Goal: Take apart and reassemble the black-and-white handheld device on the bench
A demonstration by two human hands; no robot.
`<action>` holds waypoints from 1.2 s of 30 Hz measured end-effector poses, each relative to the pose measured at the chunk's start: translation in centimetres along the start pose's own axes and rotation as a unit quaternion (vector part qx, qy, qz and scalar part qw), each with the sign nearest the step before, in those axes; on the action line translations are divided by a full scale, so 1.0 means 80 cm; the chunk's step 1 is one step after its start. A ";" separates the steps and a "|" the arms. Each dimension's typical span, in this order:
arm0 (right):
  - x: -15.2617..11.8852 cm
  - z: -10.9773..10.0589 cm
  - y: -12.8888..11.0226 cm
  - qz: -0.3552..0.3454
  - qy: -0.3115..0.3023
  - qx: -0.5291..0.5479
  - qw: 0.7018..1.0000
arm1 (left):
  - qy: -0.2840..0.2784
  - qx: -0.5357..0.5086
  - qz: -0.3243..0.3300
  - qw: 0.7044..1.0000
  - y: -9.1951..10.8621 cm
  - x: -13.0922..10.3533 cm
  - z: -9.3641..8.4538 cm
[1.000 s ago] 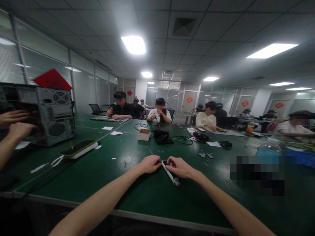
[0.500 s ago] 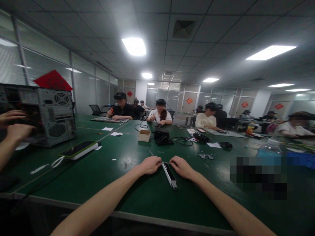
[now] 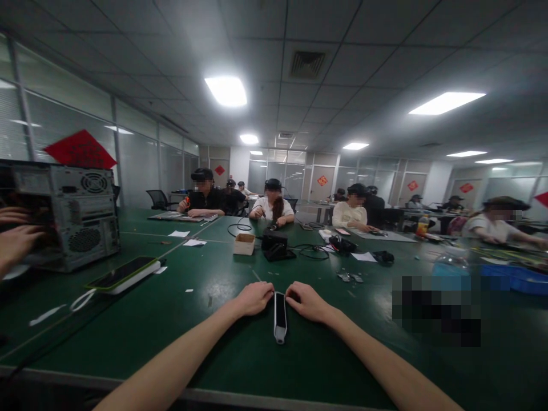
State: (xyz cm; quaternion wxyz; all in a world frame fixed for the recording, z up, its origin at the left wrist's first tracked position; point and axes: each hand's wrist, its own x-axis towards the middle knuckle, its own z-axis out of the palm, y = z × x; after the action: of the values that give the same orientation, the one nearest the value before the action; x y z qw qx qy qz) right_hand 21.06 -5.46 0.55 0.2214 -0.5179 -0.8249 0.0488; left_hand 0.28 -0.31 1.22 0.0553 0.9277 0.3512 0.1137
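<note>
A slim white device with a dark screen [image 3: 279, 317] lies on the green table [image 3: 240, 359], its length pointing toward me. My left hand [image 3: 256, 298] rests beside its far end on the left, fingers bent and close together. On the right of the same end is my right hand [image 3: 307, 301], its fingers curled with the tips near the device's edge. Whether either hand's fingertips grip the device is too small to tell.
An open computer case [image 3: 88, 222] stands at the left, with another person's hands [image 3: 19, 240] inside it. A phone-like device [image 3: 124, 275], a small box [image 3: 244, 244], a black stand [image 3: 276, 245] and cables lie around. People sit across the table.
The slim device has turned from slanting to nearly straight toward me. My hands remain on either side of its far end. The view has shifted slightly.
</note>
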 end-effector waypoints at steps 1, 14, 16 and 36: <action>0.000 0.000 0.000 0.000 0.000 0.000 1.000 | 0.000 0.002 -0.003 1.000 0.000 0.000 0.001; -0.003 -0.007 -0.008 0.012 -0.005 -0.001 1.000 | 0.004 0.010 -0.007 1.000 0.006 0.001 0.003; -0.003 -0.008 -0.008 0.013 -0.011 0.002 1.000 | 0.007 0.007 -0.001 1.000 0.006 0.001 0.004; 0.001 -0.006 -0.001 -0.003 -0.004 -0.003 1.000 | 0.005 0.025 -0.008 1.000 0.002 0.007 0.011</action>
State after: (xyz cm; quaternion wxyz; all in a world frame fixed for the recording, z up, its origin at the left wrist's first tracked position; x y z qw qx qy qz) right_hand 21.16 -5.49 1.03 0.2170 -0.5160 -0.8273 0.0476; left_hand 1.03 -0.08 0.51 0.0309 0.9255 0.3615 0.1088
